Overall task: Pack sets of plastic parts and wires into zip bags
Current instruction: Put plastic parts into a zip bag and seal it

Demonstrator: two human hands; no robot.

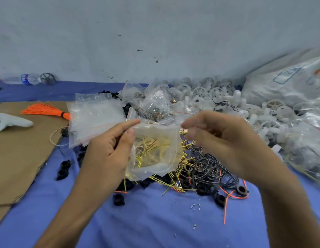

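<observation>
**A:** Where is the bag being worked on?

**B:** Mid-frame. A small clear plastic zip bag (155, 151) is held up over the blue cloth (146, 221), in front of a tangle of yellow and black wires (202, 167). Thin yellow wires and pale ring-shaped parts show through its wall.

**A:** And the left hand (109, 149)?

**B:** On the bag's left edge. The forefinger lies along the top corner and the thumb is pressed to the front, the two clamped on the plastic.

**A:** The right hand (218, 138)?

**B:** At the bag's top right corner, fingers curled, tips close together. It is blurred, so I cannot tell whether they pinch the plastic or only sit near it.

**A:** What's around it?

**B:** Behind the left hand is a stack of empty clear zip bags (96, 119), partly on a brown cardboard sheet (17, 154). Also on that sheet are a bundle of orange wires (46, 110) and a white game controller (7, 121). Behind the held bag is a heap of filled clear bags (155, 102). To its right is a heap of white plastic wheels (218, 97), up against a large white sack (290, 81). There are black plastic ring parts (63, 169) scattered on the cloth. At far left, a clear water bottle (29, 79) lies by the wall.
</observation>
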